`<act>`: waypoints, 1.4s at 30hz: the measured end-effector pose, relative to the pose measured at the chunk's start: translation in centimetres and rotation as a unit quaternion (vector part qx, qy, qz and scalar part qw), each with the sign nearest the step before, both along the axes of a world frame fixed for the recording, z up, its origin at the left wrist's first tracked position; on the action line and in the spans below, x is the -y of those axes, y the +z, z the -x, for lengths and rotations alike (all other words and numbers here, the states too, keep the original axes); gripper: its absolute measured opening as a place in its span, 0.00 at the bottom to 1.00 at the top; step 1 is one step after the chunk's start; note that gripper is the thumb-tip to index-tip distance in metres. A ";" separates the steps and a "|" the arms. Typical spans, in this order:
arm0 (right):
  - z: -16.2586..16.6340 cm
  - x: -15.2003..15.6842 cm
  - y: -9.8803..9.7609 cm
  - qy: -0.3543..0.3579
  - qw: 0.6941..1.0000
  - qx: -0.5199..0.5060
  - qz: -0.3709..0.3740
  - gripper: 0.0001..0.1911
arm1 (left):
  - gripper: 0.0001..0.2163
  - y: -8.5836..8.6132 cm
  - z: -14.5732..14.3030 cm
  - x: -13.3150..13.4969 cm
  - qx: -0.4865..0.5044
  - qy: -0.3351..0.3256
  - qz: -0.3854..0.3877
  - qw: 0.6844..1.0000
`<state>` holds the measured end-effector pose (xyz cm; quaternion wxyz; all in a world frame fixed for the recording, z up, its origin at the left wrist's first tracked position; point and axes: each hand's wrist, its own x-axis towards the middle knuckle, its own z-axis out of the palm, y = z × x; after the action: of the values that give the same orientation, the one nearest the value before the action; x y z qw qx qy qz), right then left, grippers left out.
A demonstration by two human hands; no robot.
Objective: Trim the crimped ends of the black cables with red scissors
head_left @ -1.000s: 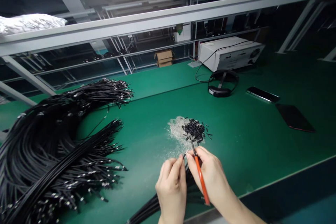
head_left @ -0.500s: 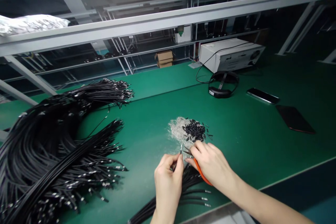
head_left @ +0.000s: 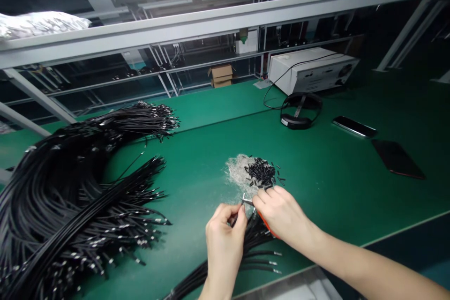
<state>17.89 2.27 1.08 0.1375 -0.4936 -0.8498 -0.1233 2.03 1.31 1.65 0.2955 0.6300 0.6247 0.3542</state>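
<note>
Between thumb and forefinger, my left hand [head_left: 225, 239] pinches a black cable [head_left: 242, 201] near its light, bare tip, which points up. My right hand [head_left: 281, 211] is closed around orange-handled scissors [head_left: 267, 226]. Their blades reach left and meet the cable just below its tip; whether they touch it I cannot tell for sure. Under both hands lies a small bundle of black cables [head_left: 197, 279], partly hidden by them. Just beyond my fingers sit a pile of short black sleeve pieces [head_left: 262, 172] and a heap of fine pale strands [head_left: 236, 168].
Large bundles of black cables [head_left: 80, 178] cover the left of the green table [head_left: 197, 164]. A black headband device [head_left: 297, 121], a phone [head_left: 354, 126], a dark flat object [head_left: 397, 158] and a white box-shaped device [head_left: 312, 72] stand to the right. A metal rail [head_left: 197, 23] crosses behind.
The scissors have moved left onto the cable and their blades and handles have closed together. My left hand holds the cable in nearly the same place. The view has shifted slightly.
</note>
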 end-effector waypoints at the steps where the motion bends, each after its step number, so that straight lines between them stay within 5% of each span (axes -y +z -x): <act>1: 0.0 -0.1 0.0 0.001 1.000 0.003 0.000 0.07 | 0.13 -0.1 0.0 -0.1 0.000 -0.002 0.002 1.000; 11: -0.5 -2.2 -0.5 -0.034 0.992 -0.018 0.121 0.06 | 0.17 -1.9 0.1 -1.8 0.036 -0.015 0.033 0.999; 19: 0.9 -0.8 -1.1 -0.071 0.995 -0.026 0.057 0.03 | 0.21 -1.9 0.7 -1.7 0.116 -0.018 0.106 0.987; 33: 0.3 -0.7 -0.1 -0.018 0.999 -0.028 0.027 0.07 | 0.16 -0.8 0.4 -0.8 0.078 -0.007 0.023 0.997; 42: 1.1 0.2 -0.7 -0.080 0.987 -0.136 0.029 0.06 | 0.19 0.2 0.9 -1.2 0.278 0.022 0.185 0.942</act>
<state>16.78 2.06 0.34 0.2272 -0.5763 -0.7839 -0.0413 1.17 2.51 1.82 0.5606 0.4270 0.5861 0.3999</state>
